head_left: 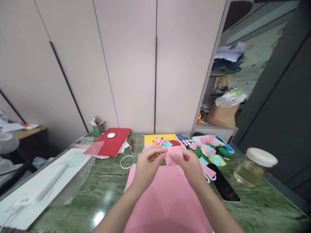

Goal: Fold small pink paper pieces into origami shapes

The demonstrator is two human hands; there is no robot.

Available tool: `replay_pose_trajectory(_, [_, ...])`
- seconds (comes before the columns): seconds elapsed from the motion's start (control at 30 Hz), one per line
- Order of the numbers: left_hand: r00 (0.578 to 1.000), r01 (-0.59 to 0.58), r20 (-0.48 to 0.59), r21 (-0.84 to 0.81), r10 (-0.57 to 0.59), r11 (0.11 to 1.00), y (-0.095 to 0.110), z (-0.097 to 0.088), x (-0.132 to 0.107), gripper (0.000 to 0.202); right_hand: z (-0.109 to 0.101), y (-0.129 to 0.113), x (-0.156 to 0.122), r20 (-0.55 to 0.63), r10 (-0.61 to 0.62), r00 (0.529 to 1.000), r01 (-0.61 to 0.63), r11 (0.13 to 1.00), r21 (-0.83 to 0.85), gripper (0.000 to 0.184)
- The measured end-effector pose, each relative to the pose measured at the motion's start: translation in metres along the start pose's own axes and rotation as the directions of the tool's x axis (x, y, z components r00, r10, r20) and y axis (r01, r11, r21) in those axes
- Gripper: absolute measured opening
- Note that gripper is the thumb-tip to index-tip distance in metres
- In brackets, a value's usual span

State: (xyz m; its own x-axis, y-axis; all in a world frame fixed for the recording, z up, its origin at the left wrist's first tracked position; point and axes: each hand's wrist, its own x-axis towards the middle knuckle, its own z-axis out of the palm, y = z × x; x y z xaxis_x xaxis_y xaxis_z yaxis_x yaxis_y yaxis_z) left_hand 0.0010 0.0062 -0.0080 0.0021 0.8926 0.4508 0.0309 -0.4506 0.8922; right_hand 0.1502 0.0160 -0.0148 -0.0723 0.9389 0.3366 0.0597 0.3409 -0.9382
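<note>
A small pink piece of paper (174,154) is held up between both hands, above a large pink sheet (167,197) lying on the green table. My left hand (148,163) pinches its left edge between thumb and fingers. On the other side my right hand (190,163) grips it, thumb pressed on its face. Just behind the hands lies a yellow sheet (149,138) with small pink and blue paper bits (160,141). Folded scraps in green, pink and yellow (209,150) are heaped to the right of my right hand.
A black phone (224,184) and a lidded glass jar (252,168) stand at right, near white-handled scissors (211,176). Leftward are a tape roll (127,161), pens (131,146), a red folder (114,137), a green box (97,127) and a white board (26,212) under clear plastic.
</note>
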Motion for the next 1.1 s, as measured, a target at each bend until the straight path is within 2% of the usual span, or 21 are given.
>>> replay_pose_trajectory(0.13, [0.994, 0.042, 0.097, 0.020, -0.044, 0.999, 0.005, -0.001, 0.000, 0.027, -0.002, 0.001, 0.000, -0.025, 0.036, 0.999, -0.034, 0.998, 0.059, 0.019])
replay_pose_trajectory(0.23, [0.990, 0.045, 0.129, 0.031, -0.049, 0.998, 0.007, -0.001, 0.000, 0.033, -0.003, 0.000, 0.000, -0.039, 0.057, 0.998, -0.053, 0.994, 0.096, 0.019])
replay_pose_trajectory(0.3, [0.991, 0.041, 0.126, 0.020, -0.043, 0.999, 0.006, -0.001, -0.001, 0.035, -0.003, -0.002, 0.000, -0.036, 0.058, 0.998, -0.053, 0.991, 0.125, 0.020])
replay_pose_trajectory(0.5, [0.991, -0.038, 0.126, -0.065, 0.046, 0.997, -0.001, 0.000, -0.002, 0.037, -0.002, -0.005, -0.001, 0.076, 0.063, 0.995, -0.077, 0.975, 0.208, 0.017])
replay_pose_trajectory(0.73, [0.986, -0.061, 0.148, -0.099, 0.075, 0.993, -0.003, 0.002, -0.003, 0.040, -0.003, 0.002, 0.000, 0.032, -0.035, 0.999, 0.027, 0.974, 0.225, 0.018])
replay_pose_trajectory(0.9, [0.984, -0.072, 0.159, -0.067, 0.082, 0.995, -0.001, 0.003, -0.004, 0.041, -0.003, 0.003, 0.001, -0.020, -0.020, 1.000, 0.024, 0.984, 0.175, 0.014])
replay_pose_trajectory(1.1, [0.985, -0.071, 0.151, -0.045, 0.077, 0.996, -0.001, 0.005, -0.003, 0.042, -0.001, 0.003, 0.001, -0.044, -0.024, 0.999, 0.032, 0.982, 0.189, 0.019])
